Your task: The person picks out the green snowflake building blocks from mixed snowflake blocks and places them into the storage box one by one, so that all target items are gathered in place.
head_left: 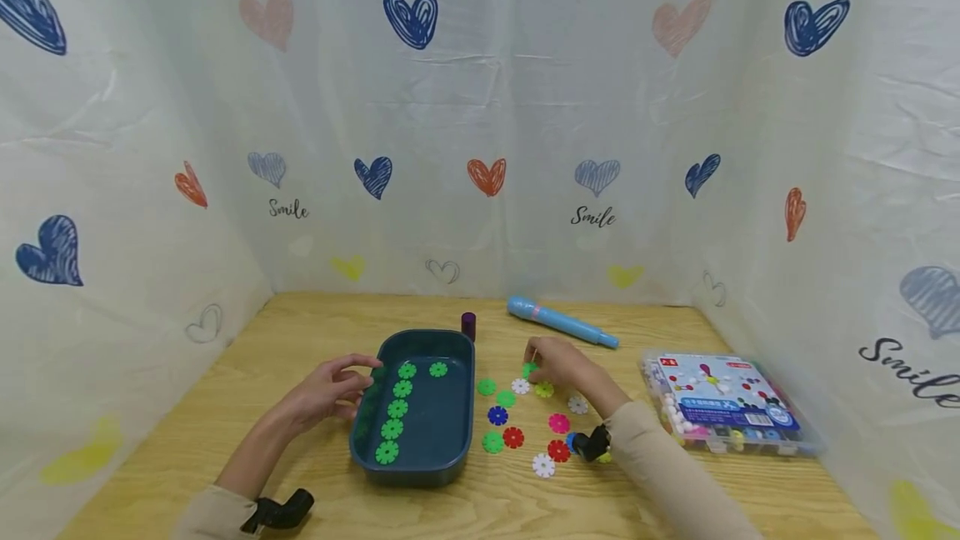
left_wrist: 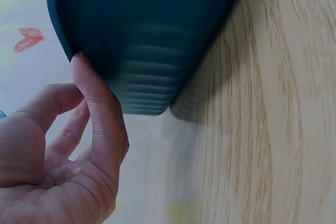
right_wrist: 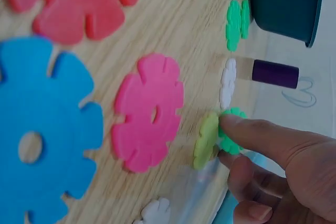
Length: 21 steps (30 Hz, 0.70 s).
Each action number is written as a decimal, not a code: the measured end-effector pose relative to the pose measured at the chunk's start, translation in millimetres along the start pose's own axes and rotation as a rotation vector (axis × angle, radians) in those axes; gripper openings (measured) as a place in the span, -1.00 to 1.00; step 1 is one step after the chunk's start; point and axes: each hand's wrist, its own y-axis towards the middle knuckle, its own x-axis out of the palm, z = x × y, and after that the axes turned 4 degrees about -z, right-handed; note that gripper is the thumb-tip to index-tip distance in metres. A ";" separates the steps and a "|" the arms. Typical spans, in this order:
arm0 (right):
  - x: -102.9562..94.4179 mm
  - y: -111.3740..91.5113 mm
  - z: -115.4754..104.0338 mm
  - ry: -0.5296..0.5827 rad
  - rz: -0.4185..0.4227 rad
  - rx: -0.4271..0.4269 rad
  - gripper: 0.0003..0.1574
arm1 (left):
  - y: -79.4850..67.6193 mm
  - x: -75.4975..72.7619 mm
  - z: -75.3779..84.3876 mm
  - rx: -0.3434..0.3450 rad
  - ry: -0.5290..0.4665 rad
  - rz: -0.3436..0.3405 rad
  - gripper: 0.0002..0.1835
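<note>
A dark teal tray [head_left: 431,415] holds a column of green snowflake discs [head_left: 397,408] along its left side and a single green disc [head_left: 438,369] near the back. My left hand [head_left: 330,390] touches the tray's left rim with its fingertips; in the left wrist view, one extended finger [left_wrist: 97,98] meets the rim. To the right of the tray, my right hand [head_left: 562,365] pinches a green snowflake disc [right_wrist: 231,142] between thumb and a fingertip, low over the table. A yellow disc [right_wrist: 206,140] lies right beside those fingertips, and a white one [right_wrist: 228,83] just past it.
Loose green, blue, red [head_left: 513,437], pink [head_left: 558,423] and white [head_left: 543,465] discs are scattered right of the tray. A dark purple cylinder [head_left: 468,325] stands behind it. Farther back lies a light blue tube-shaped thing [head_left: 562,322]; a clear box of parts [head_left: 727,402] sits at right.
</note>
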 end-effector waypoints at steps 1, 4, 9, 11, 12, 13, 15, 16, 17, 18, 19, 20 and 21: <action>0.3 0.0 -2.0 -0.013 -0.002 0.000 -0.75 | -0.7 -0.5 -0.2 -0.001 0.002 0.004 -0.45; 1.2 0.1 -6.5 -0.047 0.011 0.009 -0.74 | -1.4 -0.8 -0.3 0.003 -0.001 0.007 -0.45; 2.7 -0.1 -7.1 -0.055 0.032 0.018 -0.74 | -1.2 0.9 -0.7 0.008 -0.015 -0.005 -0.43; 2.5 -1.1 -6.3 -0.038 0.040 0.013 -0.75 | -1.1 1.5 -1.1 0.008 -0.019 -0.005 -0.43; 2.3 -1.5 -5.9 -0.033 0.049 0.011 -0.75 | -1.1 1.7 -1.2 0.007 -0.022 -0.003 -0.43; 2.1 -2.1 -5.6 -0.029 0.062 0.010 -0.75 | -0.9 1.7 -1.3 0.008 -0.022 -0.002 -0.43; 1.5 -2.9 -5.0 -0.031 0.096 0.009 -0.74 | -0.8 1.5 -1.2 0.008 -0.026 0.003 -0.44; 1.3 -3.1 -4.7 -0.039 0.118 0.006 -0.74 | -0.8 1.4 -1.1 0.008 -0.028 0.004 -0.44; 1.2 -3.0 -4.3 -0.055 0.140 0.005 -0.74 | -0.8 1.2 -0.9 0.009 -0.030 0.005 -0.44; 1.2 -2.8 -3.9 -0.063 0.159 0.011 -0.74 | -0.9 1.1 -0.8 0.008 -0.031 0.005 -0.44; 1.2 -2.4 -3.5 -0.075 0.177 0.009 -0.75 | -1.1 1.0 -0.7 0.008 -0.031 0.005 -0.44; 1.0 -2.0 -3.0 -0.087 0.196 0.006 -0.77 | -1.4 1.0 -0.6 0.008 -0.032 0.005 -0.44; 0.7 -1.5 -2.9 -0.092 0.211 0.004 -0.79 | -1.7 0.9 -0.5 0.008 -0.031 0.003 -0.44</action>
